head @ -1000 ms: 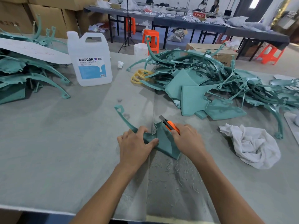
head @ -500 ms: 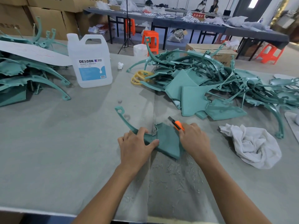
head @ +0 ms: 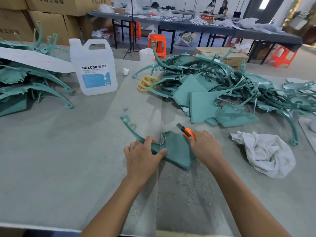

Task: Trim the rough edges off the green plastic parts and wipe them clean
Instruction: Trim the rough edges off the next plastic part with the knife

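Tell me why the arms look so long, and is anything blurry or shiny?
Head view: the wide-angle lens stretches what is near the bottom edge, so the forearms look long. Head view: left hand, right hand, green part and knife are sharp; far people are small and soft. Head view: light is even, shadows faint; a bright panel glares top right.

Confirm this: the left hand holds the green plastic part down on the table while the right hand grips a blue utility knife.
Wrong colour: the head view shows an orange utility knife in the right hand. The left hand does hold the green plastic part down on the table.
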`<state>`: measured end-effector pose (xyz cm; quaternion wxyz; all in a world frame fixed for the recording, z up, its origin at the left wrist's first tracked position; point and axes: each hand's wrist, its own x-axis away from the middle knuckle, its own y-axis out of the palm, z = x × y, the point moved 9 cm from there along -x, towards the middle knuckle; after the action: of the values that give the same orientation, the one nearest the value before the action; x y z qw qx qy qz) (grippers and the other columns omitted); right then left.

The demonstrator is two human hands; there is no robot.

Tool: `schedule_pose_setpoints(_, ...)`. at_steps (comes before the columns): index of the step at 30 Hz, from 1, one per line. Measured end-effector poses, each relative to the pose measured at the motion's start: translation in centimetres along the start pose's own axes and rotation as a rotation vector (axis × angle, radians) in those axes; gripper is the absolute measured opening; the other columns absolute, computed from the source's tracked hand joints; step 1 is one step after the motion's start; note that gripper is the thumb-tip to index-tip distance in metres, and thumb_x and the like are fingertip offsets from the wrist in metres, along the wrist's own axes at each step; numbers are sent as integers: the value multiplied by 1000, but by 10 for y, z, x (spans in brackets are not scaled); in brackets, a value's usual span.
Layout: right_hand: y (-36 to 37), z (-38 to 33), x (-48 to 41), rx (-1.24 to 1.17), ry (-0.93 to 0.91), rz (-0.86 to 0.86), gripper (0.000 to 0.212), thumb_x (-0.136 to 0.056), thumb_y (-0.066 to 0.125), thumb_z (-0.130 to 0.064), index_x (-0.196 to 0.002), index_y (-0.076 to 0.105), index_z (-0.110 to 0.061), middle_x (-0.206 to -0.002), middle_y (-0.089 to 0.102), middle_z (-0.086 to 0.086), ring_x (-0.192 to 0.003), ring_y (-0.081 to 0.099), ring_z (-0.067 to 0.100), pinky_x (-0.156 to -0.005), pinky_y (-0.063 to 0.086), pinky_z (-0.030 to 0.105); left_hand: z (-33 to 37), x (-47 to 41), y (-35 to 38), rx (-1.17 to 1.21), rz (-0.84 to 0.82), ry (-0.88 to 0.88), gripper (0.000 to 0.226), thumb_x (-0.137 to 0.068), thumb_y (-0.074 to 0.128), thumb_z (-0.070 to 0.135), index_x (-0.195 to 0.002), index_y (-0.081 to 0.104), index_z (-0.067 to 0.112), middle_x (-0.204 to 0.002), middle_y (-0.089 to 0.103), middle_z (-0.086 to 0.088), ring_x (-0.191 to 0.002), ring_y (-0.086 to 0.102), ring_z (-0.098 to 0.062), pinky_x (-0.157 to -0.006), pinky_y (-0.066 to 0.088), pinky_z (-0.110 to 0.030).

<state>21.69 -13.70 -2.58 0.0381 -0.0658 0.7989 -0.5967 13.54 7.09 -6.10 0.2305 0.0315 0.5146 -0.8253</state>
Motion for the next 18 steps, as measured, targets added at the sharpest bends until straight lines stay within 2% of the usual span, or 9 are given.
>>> schedule_pose_setpoints(4,1,-9,7,-97,-84,-4,19,-102,45,-35,-101,63,-28,-98,56,3,-86,59,27,-80,51,42,0,-2,-2,-8,7,-14,51,-73,41,84,-99,50,41,-81,50,10,-82,39,-15,-76,22,-33)
schedule_pose_setpoints(6,7,-9,8,-89,-80,-19,21,-102,45,-35,-108,65,-28,-106,57,5,-90,60,30,-82,50,42,-1,-1,0,-19,-10,-14,50,-75,42,84,-100,51,41,-82,52,9,-83,42,-16,-76,23,-34)
schedule_pose_setpoints(8,9,0,8,-89,-15,-1,28,-105,44,-35,-123,63,-25,-116,55,9,-101,61,35,-89,49,43,0,0,-1,-12,-39,-18,48,-78,44,82,-103,51,41,-85,55,8,-87,47,-18,-77,24,-35)
schedule_pose_setpoints(10,10,8,8,-102,26,13,32,-105,44,-37,-129,60,-23,-118,54,8,-104,61,34,-91,49,43,3,2,-4,-32,-68,-10,47,-83,43,79,-108,49,40,-90,58,5,-92,51,-21,-79,28,-36)
schedule_pose_setpoints(13,11,15,8,-174,30,18,27,-103,46,-41,-121,62,-28,-106,58,3,-92,59,27,-80,46,38,8,9,-9,-119,-158,49,49,-94,35,70,-129,40,35,-104,65,-1,-99,60,-27,-84,40,-39)
schedule_pose_setpoints(15,11,21,6,-229,61,6,21,-97,54,-46,-111,63,-31,-96,63,0,-88,59,25,-75,46,36,13,15,-15,-155,-211,66,54,-97,36,64,-141,28,33,-106,68,-2,-97,65,-29,-76,45,-38)
schedule_pose_setpoints(16,11,22,4,-238,72,-12,23,-93,60,-48,-110,62,-32,-95,64,-1,-89,60,25,-75,46,35,19,18,-22,-155,-186,81,55,-97,40,61,-142,26,32,-102,70,-1,-92,66,-29,-71,44,-36)
schedule_pose_setpoints(18,13,23,3,-234,76,-54,36,-85,71,-49,-116,60,-33,-101,64,0,-94,61,25,-76,44,34,41,18,-42,-107,-56,143,51,-95,51,53,-138,36,29,-91,71,-1,-84,68,-29,-65,43,-35)
